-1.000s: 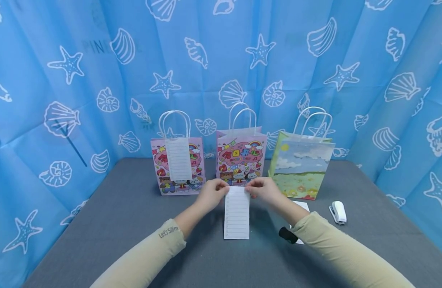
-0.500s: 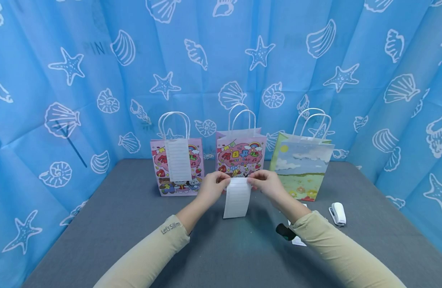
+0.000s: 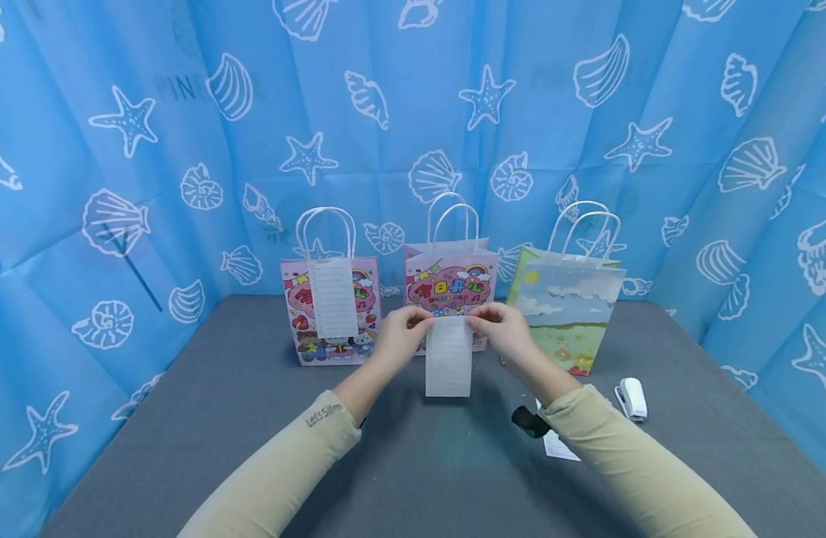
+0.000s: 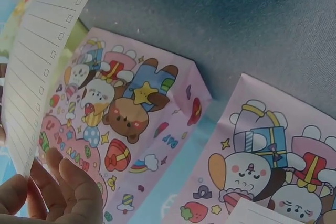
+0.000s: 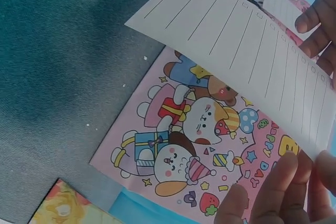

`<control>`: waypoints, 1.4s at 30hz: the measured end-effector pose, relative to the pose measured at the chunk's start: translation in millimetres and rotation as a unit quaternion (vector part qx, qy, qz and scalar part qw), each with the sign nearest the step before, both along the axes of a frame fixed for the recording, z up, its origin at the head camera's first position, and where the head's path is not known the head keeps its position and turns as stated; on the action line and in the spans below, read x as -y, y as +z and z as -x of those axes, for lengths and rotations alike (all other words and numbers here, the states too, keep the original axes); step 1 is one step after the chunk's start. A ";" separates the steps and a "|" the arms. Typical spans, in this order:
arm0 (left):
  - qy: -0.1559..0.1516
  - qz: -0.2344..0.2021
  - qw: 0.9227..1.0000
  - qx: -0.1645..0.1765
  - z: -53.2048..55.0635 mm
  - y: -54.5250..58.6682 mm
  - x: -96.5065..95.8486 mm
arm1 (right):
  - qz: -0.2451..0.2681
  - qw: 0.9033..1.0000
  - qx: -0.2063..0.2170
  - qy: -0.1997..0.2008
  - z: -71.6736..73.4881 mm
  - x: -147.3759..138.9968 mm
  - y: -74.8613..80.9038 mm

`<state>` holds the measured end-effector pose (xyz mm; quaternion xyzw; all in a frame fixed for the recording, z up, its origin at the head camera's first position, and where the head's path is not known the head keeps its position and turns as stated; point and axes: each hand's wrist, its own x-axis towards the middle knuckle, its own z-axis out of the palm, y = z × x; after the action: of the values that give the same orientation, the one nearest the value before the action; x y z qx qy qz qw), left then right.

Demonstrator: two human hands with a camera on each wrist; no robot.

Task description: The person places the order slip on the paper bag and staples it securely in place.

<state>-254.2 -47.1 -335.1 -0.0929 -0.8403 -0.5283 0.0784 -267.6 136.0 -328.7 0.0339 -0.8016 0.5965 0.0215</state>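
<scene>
Between both hands hangs a lined paper slip with a column of checkboxes (image 3: pixel 448 359). My left hand (image 3: pixel 401 335) pinches its upper left corner between thumb and fingers. The upper right corner is pinched by my right hand (image 3: pixel 505 336). Right behind the slip stands the middle pink gift bag (image 3: pixel 449 280), printed with cartoon animals and white-handled; the slip covers its lower front. In the right wrist view the slip (image 5: pixel 247 51) hangs in front of the bag's printed face (image 5: pixel 178 129), its lower end sticking out away from it.
To the left stands another pink gift bag (image 3: pixel 301 329) with a lined slip (image 3: pixel 335 299) on its front. A landscape-printed gift bag (image 3: pixel 570 299) stands to the right. A white stapler (image 3: pixel 632 398) and a paper slip (image 3: pixel 559 447), partly under the right forearm, lie on the grey table (image 3: pixel 251 448).
Both hands have lifted the slip off the table and carried it forward, up against or close to the middle bag. Both still pinch its top corners.
</scene>
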 end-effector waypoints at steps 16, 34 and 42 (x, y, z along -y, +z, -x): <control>0.009 -0.011 1.000 -0.004 5.4 8.0 -4.5 | -0.012 1.000 -0.016 -0.014 5.0 -1.4 7.1; 0.017 -0.040 0.999 0.003 12.7 19.1 -5.8 | 0.002 1.000 -0.011 -0.028 15.1 1.8 21.9; 0.025 -0.011 1.000 -0.015 19.0 23.6 -5.8 | 0.013 1.000 -0.017 -0.022 21.9 1.1 24.8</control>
<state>-273.2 -41.3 -311.6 -0.0788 -0.8354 -0.5338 0.1048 -289.5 134.9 -303.9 0.0264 -0.7938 0.6056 0.0489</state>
